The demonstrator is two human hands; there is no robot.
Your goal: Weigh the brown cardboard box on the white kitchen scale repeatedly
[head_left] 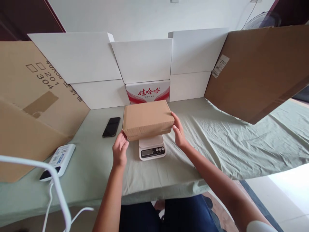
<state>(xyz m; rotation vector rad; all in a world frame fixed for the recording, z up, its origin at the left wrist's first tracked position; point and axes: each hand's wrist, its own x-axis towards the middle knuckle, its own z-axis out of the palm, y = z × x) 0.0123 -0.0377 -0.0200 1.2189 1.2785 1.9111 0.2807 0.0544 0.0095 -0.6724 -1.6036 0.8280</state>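
Note:
Between my two hands is a brown cardboard box [147,117], closed and slightly tilted, over a white kitchen scale [152,154]. My left hand [120,149] grips the box at its near left corner. On the opposite side, my right hand [178,130] holds the right end, fingers along the edge. The scale's dark display and several round buttons face me; the box covers most of its platform. Whether the box's underside touches the platform I cannot tell.
Left of the box lies a black phone [111,127]. A white device [58,161] with a cable sits further left, near a white curved tube [56,180]. White boxes [142,61] line the back; large cardboard panels [256,71] flank the green cloth [91,174].

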